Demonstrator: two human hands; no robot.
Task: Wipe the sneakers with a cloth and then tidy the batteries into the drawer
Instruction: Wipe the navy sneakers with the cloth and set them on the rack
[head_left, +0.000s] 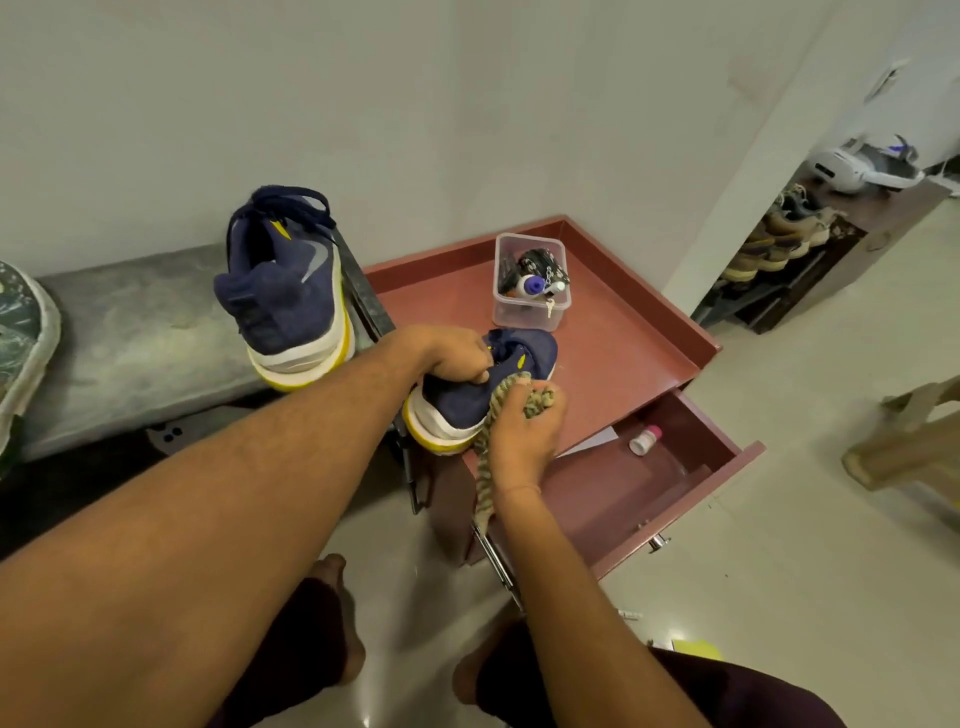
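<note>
My left hand (453, 354) grips the collar of a navy sneaker (470, 405) with a white and yellow sole, holding it at the near left corner of the red-brown cabinet top (628, 332). My right hand (524, 431) holds a bunched striped cloth (503, 397) against the side of that sneaker, and a tail of the cloth hangs down. The second navy sneaker (288, 291) stands heel-up on the grey bench (135, 338), leaning on the wall. The drawer (675, 467) below is pulled open. No batteries can be made out for certain.
A clear plastic box (531, 283) with small items and a key sits on the cabinet top. A small white bottle with a pink cap (644, 440) lies in the drawer. A shoe rack (779, 244) stands at the right, a beige stool (909, 441) nearer.
</note>
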